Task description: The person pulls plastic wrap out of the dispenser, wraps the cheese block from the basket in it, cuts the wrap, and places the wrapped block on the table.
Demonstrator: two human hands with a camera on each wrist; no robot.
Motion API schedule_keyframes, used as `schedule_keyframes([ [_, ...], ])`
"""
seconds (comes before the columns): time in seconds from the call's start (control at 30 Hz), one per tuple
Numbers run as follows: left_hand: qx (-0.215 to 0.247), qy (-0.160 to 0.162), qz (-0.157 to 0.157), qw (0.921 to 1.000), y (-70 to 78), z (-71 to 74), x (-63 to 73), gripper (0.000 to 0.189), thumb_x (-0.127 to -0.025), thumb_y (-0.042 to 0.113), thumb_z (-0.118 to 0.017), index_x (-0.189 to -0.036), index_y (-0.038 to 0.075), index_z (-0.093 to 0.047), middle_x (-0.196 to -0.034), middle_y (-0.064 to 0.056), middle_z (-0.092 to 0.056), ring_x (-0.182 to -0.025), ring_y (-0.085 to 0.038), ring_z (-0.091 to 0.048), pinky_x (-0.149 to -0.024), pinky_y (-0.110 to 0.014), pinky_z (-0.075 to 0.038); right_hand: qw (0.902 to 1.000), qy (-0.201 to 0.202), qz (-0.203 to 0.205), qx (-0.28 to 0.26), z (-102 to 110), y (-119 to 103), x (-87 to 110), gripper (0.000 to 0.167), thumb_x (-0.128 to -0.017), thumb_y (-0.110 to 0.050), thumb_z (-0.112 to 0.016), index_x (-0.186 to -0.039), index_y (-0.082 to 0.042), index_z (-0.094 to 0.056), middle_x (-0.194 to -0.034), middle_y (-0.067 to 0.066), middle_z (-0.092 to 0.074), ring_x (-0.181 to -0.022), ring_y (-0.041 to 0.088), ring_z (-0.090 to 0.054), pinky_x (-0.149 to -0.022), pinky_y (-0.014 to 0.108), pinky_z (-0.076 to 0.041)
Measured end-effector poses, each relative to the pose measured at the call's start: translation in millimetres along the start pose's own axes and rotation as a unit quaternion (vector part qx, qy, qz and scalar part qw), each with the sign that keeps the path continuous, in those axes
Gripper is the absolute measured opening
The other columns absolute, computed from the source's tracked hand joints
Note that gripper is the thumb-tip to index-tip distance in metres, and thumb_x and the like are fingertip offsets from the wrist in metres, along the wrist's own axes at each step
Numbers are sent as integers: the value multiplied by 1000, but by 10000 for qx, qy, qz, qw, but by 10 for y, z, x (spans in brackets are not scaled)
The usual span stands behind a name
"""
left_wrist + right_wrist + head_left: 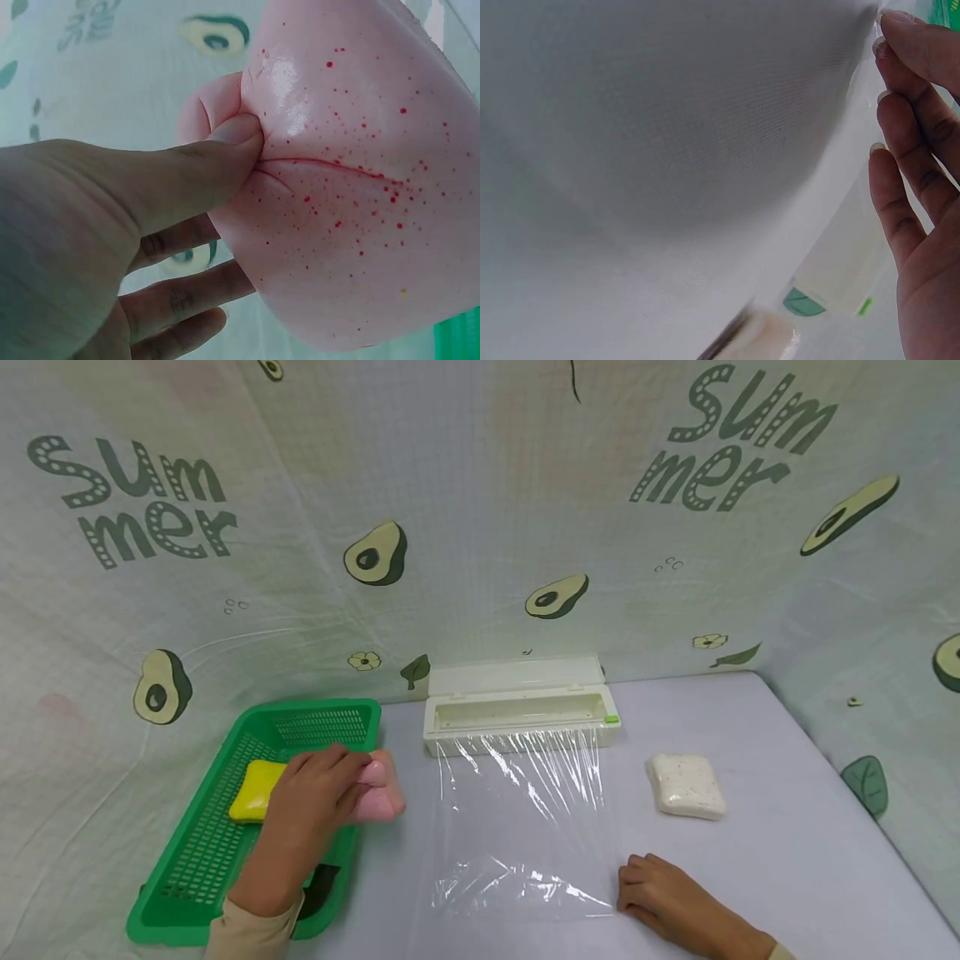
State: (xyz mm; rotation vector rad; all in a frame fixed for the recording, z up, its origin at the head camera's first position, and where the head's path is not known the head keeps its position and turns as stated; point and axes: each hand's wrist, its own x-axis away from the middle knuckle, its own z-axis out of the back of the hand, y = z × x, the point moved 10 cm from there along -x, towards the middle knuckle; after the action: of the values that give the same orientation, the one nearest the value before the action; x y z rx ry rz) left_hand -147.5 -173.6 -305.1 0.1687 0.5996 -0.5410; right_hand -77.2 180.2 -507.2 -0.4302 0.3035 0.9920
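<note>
My left hand (pixel 309 802) pinches a soft pink block (pixel 381 797) over the right side of the green basket (pixel 180 885). In the left wrist view the pink block (pixel 352 225) is speckled with red dots and creases under my thumb (pixel 236 131). A clear sheet of plastic wrap (pixel 517 827) stretches toward me from a white dispenser box (pixel 521 745). At the sheet's near right corner my right hand (pixel 667 897) pinches the film; in the right wrist view its thumb and index tips meet at the film's edge.
A yellow block (pixel 257 789) lies in the basket, partly behind my left hand. To the right of the film a white speckled block (pixel 686 787) rests on the white table (pixel 795 860). The dispenser's lid (pixel 517 673) stands raised near the printed cloth backdrop (pixel 480 485).
</note>
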Motion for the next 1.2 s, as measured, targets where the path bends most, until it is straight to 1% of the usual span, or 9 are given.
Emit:
schedule_keyframes([
  [0.07,63,-196,13,9998,140,-109,-50,38,-70,6,-97,-100,10,-75,-88,-4,-66,-86,-27,-67,-84,-49,-56,10000,8,-17,5,-2,5,-4,22,-72,-18,-89,-82,-28,-72,-91,-20,-59,-85,0,-52,-74,17,-39],
  [0.2,228,-923,270,9951,364,-418,-94,35,-76,12,-95,-105,13,-76,-90,0,-65,-89,-24,-67,-93,-45,-56,10000,4,-25,-29,-7,5,-12,23,-71,-17,-89,-82,-28,-73,-91,-21,-60,-85,-1,-52,-75,17,-39],
  [0.27,400,-1114,278,9926,471,-549,-95,33,-78,12,-94,-107,14,-76,-89,2,-64,-89,-22,-67,-94,-43,-55,10000,-19,-17,-53,-10,1,-15,24,-70,-15,-90,-82,-27,-73,-91,-20,-60,-85,0,-52,-74,18,-40],
  [0.47,848,-1062,-63,9907,765,-804,-101,29,-79,12,-92,-102,15,-76,-86,5,-60,-82,-17,-65,-90,-37,-54,9999,-25,-6,-107,-30,-8,-22,24,-70,-14,-91,-82,-27,-74,-90,-19,-60,-83,0,-52,-72,17,-39],
  [0.57,965,-1161,-111,9885,872,-945,-80,26,-80,14,-91,-101,16,-76,-84,5,-59,-80,-16,-65,-90,-36,-54,9999,-8,41,-120,-48,-29,-27,20,-72,-17,-89,-81,-27,-74,-89,-20,-60,-83,0,-52,-73,16,-39],
  [0.7,945,-1290,-169,9870,1010,-1106,-37,22,-83,18,-89,-100,17,-76,-83,6,-57,-79,-15,-64,-89,-34,-53,9998,1,113,-152,-58,-51,-21,15,-76,-19,-87,-80,-26,-75,-87,-20,-60,-82,-1,-51,-73,14,-38],
  [0.97,984,-1413,-430,9841,1285,-1314,1,23,-84,18,-89,-103,17,-77,-85,6,-59,-77,-14,-64,-88,-31,-52,9999,33,126,-72,-29,-39,-26,16,-72,-20,-89,-78,-27,-76,-87,-21,-59,-81,-1,-52,-73,14,-38],
  [1.07,841,-1537,-522,9831,1379,-1391,-4,24,-83,22,-91,-104,18,-78,-86,7,-60,-76,-13,-64,-88,-29,-52,9999,51,109,-91,-24,-32,-32,18,-70,-18,-90,-78,-27,-76,-87,-21,-59,-81,-1,-51,-73,15,-38],
  [1.2,565,-1572,-722,9833,1503,-1477,0,26,-82,28,-91,-102,20,-78,-87,8,-60,-76,-12,-62,-88,-27,-50,9999,34,81,-120,-24,-26,-33,21,-69,-16,-92,-78,-27,-77,-87,-21,-59,-81,-1,-51,-74,15,-38],
])
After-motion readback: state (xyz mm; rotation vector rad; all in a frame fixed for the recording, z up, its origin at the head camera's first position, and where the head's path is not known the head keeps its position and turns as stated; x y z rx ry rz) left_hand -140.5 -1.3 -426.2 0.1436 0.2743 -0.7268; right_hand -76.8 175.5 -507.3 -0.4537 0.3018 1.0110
